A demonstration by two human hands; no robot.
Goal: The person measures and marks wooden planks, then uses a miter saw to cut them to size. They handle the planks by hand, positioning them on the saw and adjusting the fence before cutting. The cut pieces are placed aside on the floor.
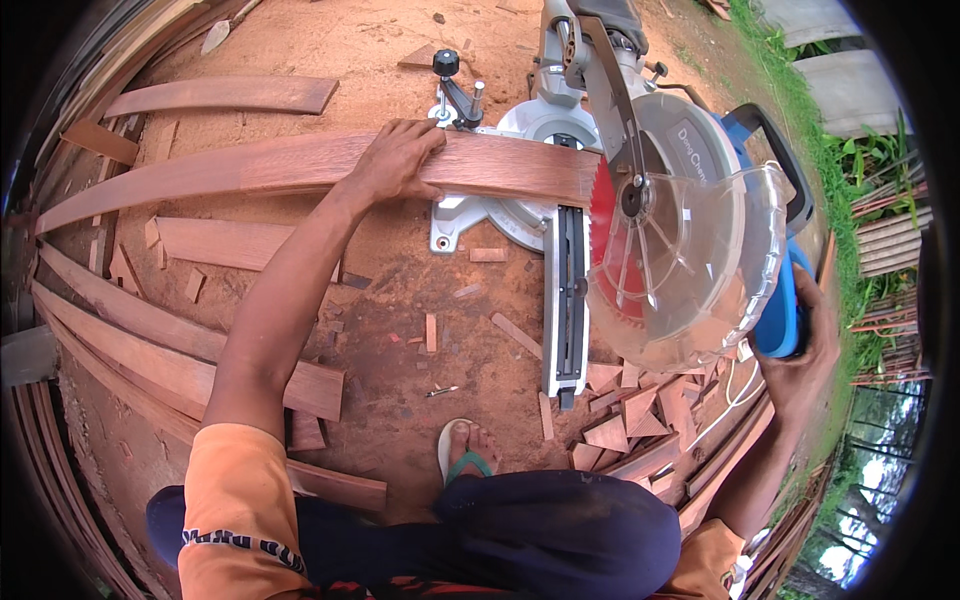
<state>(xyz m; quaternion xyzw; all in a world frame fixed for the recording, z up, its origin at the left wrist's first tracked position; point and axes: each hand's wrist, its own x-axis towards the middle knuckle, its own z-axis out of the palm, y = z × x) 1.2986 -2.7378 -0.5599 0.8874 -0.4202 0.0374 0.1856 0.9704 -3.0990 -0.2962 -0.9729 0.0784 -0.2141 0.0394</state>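
A long reddish wooden board lies across the base of a miter saw, its right end beside the red blade. My left hand is closed over the board just left of the saw base, fingers over its far edge and thumb at the near edge. At the right, my right hand is wrapped around the saw's blue handle. A clear guard covers part of the blade. The black-knobbed clamp stands behind the board, next to my left hand.
More boards lie at the left on the reddish ground. Wood offcuts are heaped below the saw at the right, near a white cord. A pen-like object lies by my sandalled foot. Grass borders the right side.
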